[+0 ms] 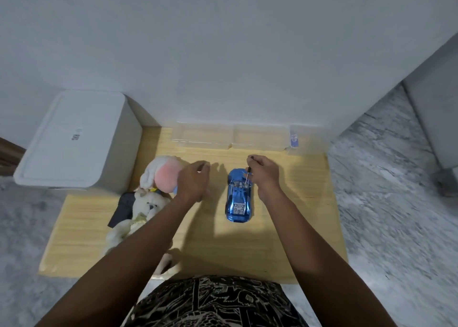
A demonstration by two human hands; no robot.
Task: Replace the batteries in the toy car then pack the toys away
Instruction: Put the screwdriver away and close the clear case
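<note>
Head view looks down on a pale wooden tabletop (pixel 285 240), with a white lidded plastic storage bin (pixel 74 138) far to the left of both hands and clear plastic boxes (pixel 230 136) against the wall just beyond them. Two plush toys lie under and left of the left hand (pixel 193 181): a white and pink stuffed rabbit (pixel 161 173) and a cream stuffed bear (pixel 146 207). That hand hovers with fingers loosely curled, holding nothing. The shiny blue toy car (pixel 238 198) lies on the tabletop between the hands, just left of the right hand (pixel 264 175), which pinches a thin black-handled screwdriver (pixel 247 175) whose tip meets the car's far half
</note>
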